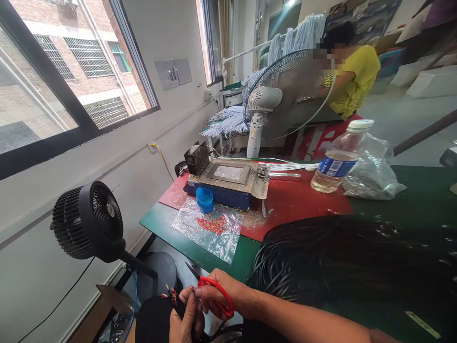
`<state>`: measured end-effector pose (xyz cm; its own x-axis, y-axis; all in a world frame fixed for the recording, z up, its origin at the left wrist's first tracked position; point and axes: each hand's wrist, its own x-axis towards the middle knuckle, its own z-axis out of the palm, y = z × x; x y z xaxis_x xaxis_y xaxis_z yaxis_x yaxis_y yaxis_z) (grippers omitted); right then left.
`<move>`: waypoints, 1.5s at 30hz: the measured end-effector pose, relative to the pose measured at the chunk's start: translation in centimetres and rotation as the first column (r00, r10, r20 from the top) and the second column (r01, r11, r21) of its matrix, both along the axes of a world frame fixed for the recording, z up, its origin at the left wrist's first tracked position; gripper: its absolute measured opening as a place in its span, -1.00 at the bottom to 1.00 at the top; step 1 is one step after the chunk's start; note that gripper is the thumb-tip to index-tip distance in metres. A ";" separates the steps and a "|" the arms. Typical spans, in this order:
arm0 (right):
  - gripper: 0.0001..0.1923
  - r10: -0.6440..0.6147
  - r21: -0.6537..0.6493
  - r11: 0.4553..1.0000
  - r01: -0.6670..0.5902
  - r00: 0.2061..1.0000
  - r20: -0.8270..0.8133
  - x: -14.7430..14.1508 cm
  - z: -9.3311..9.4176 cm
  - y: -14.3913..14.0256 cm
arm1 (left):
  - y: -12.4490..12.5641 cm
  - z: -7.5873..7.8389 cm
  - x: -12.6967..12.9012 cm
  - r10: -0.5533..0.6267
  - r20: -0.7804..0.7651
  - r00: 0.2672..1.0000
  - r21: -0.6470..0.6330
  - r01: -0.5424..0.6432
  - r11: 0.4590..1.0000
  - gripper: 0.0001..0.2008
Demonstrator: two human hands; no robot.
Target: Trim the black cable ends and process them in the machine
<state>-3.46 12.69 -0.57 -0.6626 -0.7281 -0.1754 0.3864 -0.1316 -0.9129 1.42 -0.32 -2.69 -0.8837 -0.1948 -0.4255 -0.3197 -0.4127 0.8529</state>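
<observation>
My left hand [184, 320] is closed round a few black cables [174, 296], whose ends show short red and yellowish wires. My right hand [223, 288] is closed on red-handled scissors [231, 307], with the dark blades pointing up and left, away from the cables. Its thumb and fingertips also pinch close to the left thumb, at a cable end partly hidden by the fingers. Both hands meet below the table's front edge. A large bundle of black cables [303, 257] lies on the table right beside my right forearm.
On the green table [157, 220], a clear plastic bag [224, 247] carries red and yellow scraps [212, 225] and a blue cup [204, 201]. Behind stand a heated metal-topped box [221, 190], a small fan and a bottle [333, 164]. A black fan [89, 221] is left. A person in yellow sits beyond.
</observation>
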 end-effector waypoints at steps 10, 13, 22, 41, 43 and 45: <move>-0.48 -0.031 -0.012 0.999 0.031 0.999 -0.043 0.0 -0.2 0.0 | 0.1 0.1 0.3 -0.022 -0.001 1.000 0.000 0.022 1.000 -0.58; -0.47 -0.033 -0.001 0.999 0.033 0.998 -0.047 -0.1 -0.4 -0.1 | 0.2 0.3 0.4 -0.021 0.005 1.000 0.001 0.021 1.000 -0.56; -0.56 -0.080 0.157 0.980 0.126 0.960 -0.268 0.1 -1.1 0.0 | -0.1 -0.2 0.4 0.002 0.041 0.999 -0.012 -0.001 1.000 -0.56; -0.49 -0.061 -0.002 0.998 0.061 0.998 -0.014 0.0 -0.2 -0.2 | -0.1 -0.3 0.5 -0.074 -0.021 0.997 0.098 0.076 0.992 -0.68; -0.50 -0.055 -0.013 0.998 0.055 0.998 -0.011 0.0 -0.2 -0.2 | -0.1 -0.2 0.5 -0.081 -0.009 0.997 0.101 0.081 0.992 -0.70; -0.52 -0.048 -0.022 0.999 0.047 0.999 -0.020 0.0 -0.2 -0.1 | -0.1 0.0 0.5 -0.096 -0.018 0.995 0.090 0.097 0.991 -0.72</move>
